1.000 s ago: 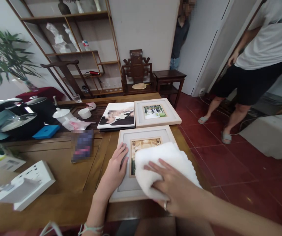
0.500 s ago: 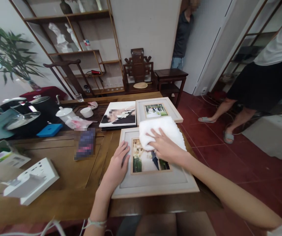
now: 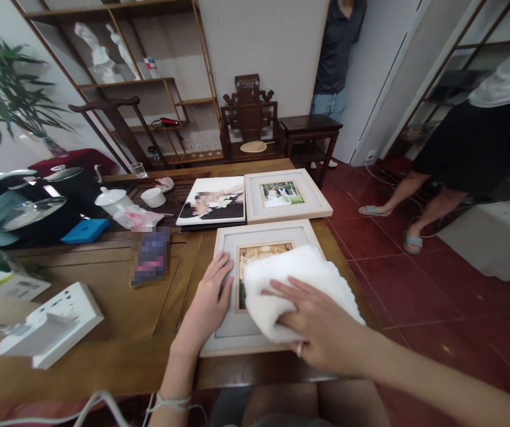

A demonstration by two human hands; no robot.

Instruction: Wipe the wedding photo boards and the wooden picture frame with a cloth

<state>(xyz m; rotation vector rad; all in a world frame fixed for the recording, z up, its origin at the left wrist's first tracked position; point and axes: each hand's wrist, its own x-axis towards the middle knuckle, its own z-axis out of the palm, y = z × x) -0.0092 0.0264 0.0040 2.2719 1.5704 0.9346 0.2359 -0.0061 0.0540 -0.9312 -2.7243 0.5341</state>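
A light wooden picture frame (image 3: 232, 337) with a wide pale mat lies flat at the near edge of the table. My left hand (image 3: 210, 293) rests on its left side, fingers stretched out flat. In my right hand (image 3: 321, 326) is a folded white towel (image 3: 297, 270), pressed on the lower right part of the frame. The towel hides most of the small photo (image 3: 264, 250) in the middle. Just beyond lies a second framed photo (image 3: 281, 191), and to its left a photo album (image 3: 213, 204) with people on its cover.
On the left are a white power strip (image 3: 54, 326), a small box (image 3: 8, 279), a dark patterned packet (image 3: 152, 255), a blue box (image 3: 85, 231), a white teapot (image 3: 112, 201) and a pot (image 3: 35, 216). One person (image 3: 472, 142) stands at right, another (image 3: 337, 59) by the doorway.
My right hand has drawn the towel from the frame's far edge down toward me, covering more of the photo. My left hand has stayed on the frame's left side.
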